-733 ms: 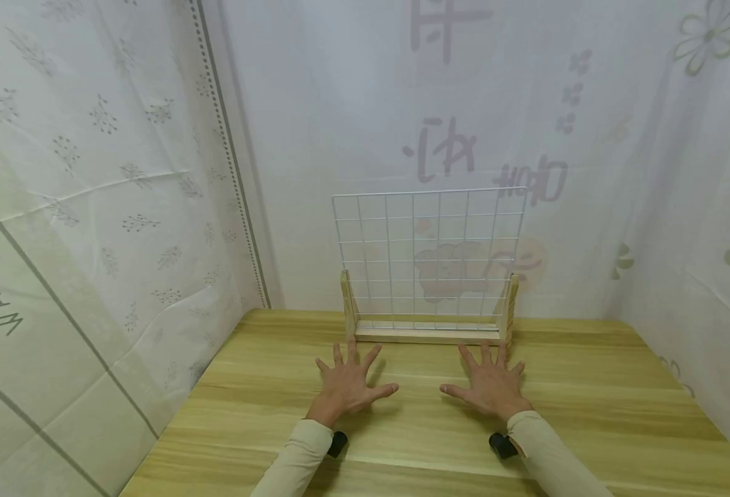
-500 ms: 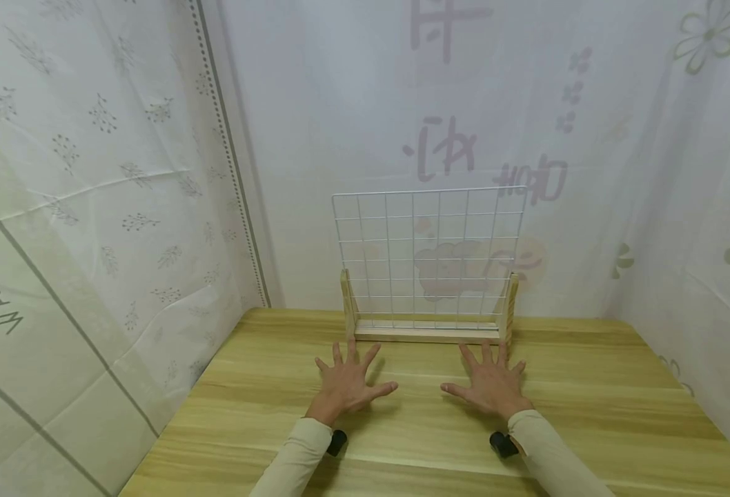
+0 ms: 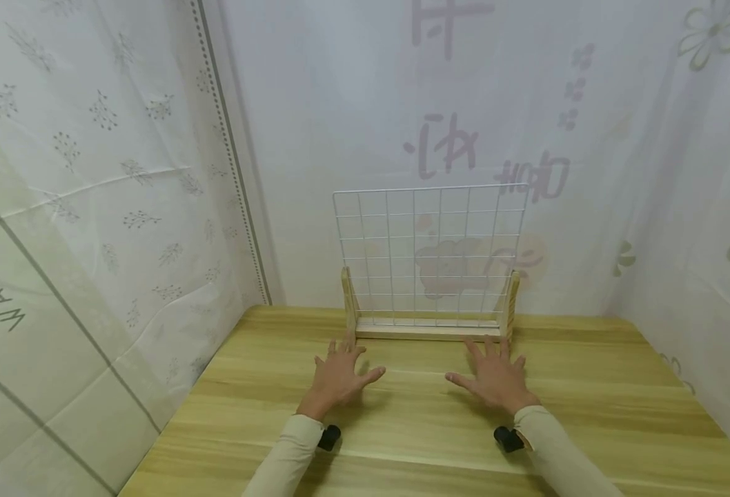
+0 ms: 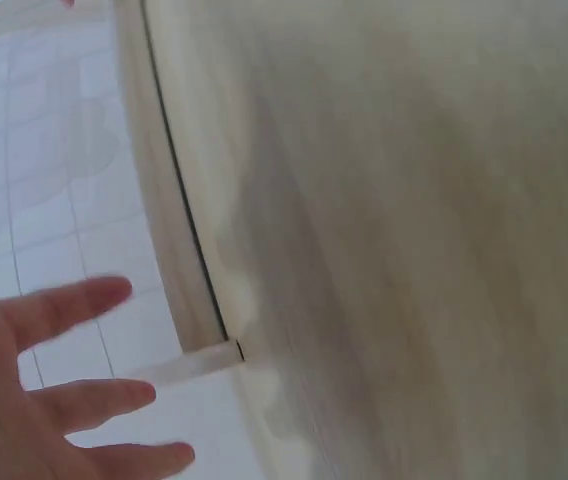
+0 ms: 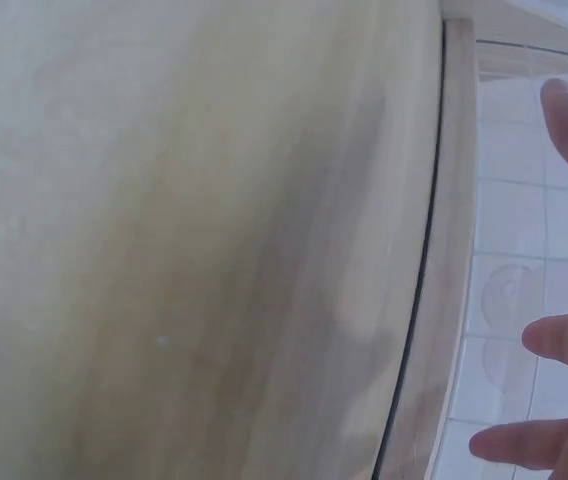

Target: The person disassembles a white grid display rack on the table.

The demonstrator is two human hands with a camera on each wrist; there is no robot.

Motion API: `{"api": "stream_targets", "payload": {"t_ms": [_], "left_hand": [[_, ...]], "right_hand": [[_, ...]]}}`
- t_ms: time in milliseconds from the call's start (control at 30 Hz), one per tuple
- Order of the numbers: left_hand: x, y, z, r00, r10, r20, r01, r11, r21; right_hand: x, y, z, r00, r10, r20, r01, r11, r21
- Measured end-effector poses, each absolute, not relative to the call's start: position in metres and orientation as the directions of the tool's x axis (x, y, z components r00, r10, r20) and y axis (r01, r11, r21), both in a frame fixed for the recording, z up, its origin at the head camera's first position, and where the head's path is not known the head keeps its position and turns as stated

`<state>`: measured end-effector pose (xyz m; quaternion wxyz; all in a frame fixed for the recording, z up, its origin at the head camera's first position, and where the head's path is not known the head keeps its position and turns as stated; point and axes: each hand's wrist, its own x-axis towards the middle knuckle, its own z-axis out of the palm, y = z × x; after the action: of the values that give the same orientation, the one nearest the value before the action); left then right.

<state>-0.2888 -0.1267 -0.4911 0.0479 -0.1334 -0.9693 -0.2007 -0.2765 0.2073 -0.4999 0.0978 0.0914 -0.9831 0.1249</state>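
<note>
A white wire grid [image 3: 415,257] stands upright in a wooden stand [image 3: 427,333] toward the back of the table. In front of the stand's left end, my left hand [image 3: 338,378] is held with the thumb stretched inward and the palm down, holding nothing. Across from it, my right hand [image 3: 495,379] spreads its fingers near the stand's right end, and nothing is in it either. In the left wrist view, parted fingers [image 4: 94,405] overlap the grid and a corner of the wooden base [image 4: 179,250]. Separated fingers [image 5: 561,340] also show beside the base [image 5: 444,260] in the right wrist view.
The wood-grain table [image 3: 415,421] spreads under both hands. Printed white curtains [image 3: 315,103] hang behind it and along both sides. A small black device [image 3: 330,437] sits at the left wrist, and another black device [image 3: 508,439] at the right wrist.
My left hand has shifted slightly left and its fingers have drawn closer together. The right hand has moved a little to the right, still spread. The grid and stand keep their place.
</note>
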Motion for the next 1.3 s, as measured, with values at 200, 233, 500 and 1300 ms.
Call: {"api": "stream_targets", "payload": {"t_ms": [200,233,500,1300], "left_hand": [[-0.296,-0.142,-0.483,-0.955,0.143,0.26,0.269,0.786,0.557],[-0.299,-0.144,-0.482,-0.954,0.121,0.275,0.266,0.764,0.587],[-0.312,-0.156,-0.468,-0.974,0.002,0.228,0.196,0.515,0.835],[-0.366,-0.152,-0.408,-0.945,-0.062,0.32,0.301,0.214,0.929]], "right_hand": [[-0.279,0.219,-0.489,-0.943,-0.167,0.288,-0.252,0.925,-0.286],[-0.279,0.222,-0.487,-0.94,-0.165,0.299,-0.255,0.921,-0.294],[-0.279,0.236,-0.47,-0.941,-0.13,0.311,-0.248,0.891,-0.379],[-0.308,0.269,-0.418,-0.821,0.003,0.571,-0.356,0.779,-0.516]]}}
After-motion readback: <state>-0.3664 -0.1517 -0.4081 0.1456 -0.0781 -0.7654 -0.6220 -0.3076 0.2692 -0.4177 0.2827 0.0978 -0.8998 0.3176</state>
